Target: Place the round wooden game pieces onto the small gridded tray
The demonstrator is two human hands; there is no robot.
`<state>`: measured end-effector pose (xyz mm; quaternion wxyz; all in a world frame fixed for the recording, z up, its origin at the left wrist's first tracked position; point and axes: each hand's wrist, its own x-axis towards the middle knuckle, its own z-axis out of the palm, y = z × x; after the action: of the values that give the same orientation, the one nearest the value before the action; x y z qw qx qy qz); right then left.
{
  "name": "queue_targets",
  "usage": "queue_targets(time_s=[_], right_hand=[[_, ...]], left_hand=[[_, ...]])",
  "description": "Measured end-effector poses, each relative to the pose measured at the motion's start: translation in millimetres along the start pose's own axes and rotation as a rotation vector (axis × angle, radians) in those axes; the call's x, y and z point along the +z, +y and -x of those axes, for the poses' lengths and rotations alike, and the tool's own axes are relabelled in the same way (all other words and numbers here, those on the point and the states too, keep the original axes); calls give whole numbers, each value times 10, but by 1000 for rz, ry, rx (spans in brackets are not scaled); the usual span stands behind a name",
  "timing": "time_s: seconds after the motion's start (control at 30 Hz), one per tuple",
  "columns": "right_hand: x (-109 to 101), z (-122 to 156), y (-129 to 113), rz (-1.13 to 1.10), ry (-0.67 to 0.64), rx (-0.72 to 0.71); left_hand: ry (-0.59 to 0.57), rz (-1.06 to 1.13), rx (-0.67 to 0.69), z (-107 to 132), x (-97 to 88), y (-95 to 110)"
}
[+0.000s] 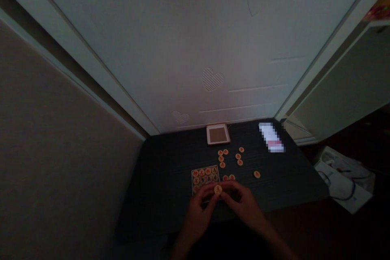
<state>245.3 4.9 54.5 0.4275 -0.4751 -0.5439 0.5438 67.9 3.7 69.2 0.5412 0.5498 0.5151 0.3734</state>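
Observation:
A round wooden chess piece (pixel 217 189) with a red mark is pinched between the fingertips of my left hand (pixel 199 211) and my right hand (pixel 243 203), just above the near edge of a small dark table (pixel 164 178). Right behind the hands lies a small square box (pixel 205 175) with several pieces set in rows. Several loose pieces (pixel 231 157) lie scattered on the table beyond it, and one lone piece (pixel 256 174) sits off to the right.
A shallow square lid (pixel 217 134) lies at the table's far edge against the pale wall. A blurred white pack (pixel 271 137) lies at the far right corner. White bags and cables (pixel 341 178) sit on the floor to the right. The room is dim.

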Motion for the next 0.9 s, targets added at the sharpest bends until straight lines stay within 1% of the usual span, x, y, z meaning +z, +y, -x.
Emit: queue_targets(time_s=[0.17,0.3,0.53,0.67,0.9], right_hand=[[3,38,-48,2,13,-10],[2,50,-94,42,31,-50],[18,54,-108,81,49,-77],[38,62,-116,71,53,-71],[41,89,-76,106,46,-28]], left_hand=[[5,17,-3,4,-19,7],[20,23,-10,5,-34,-4],[56,39,-34,-3,-57,-19],[88,47,-30,0,-62,-65],[81,89,-33,8,-73,-79]])
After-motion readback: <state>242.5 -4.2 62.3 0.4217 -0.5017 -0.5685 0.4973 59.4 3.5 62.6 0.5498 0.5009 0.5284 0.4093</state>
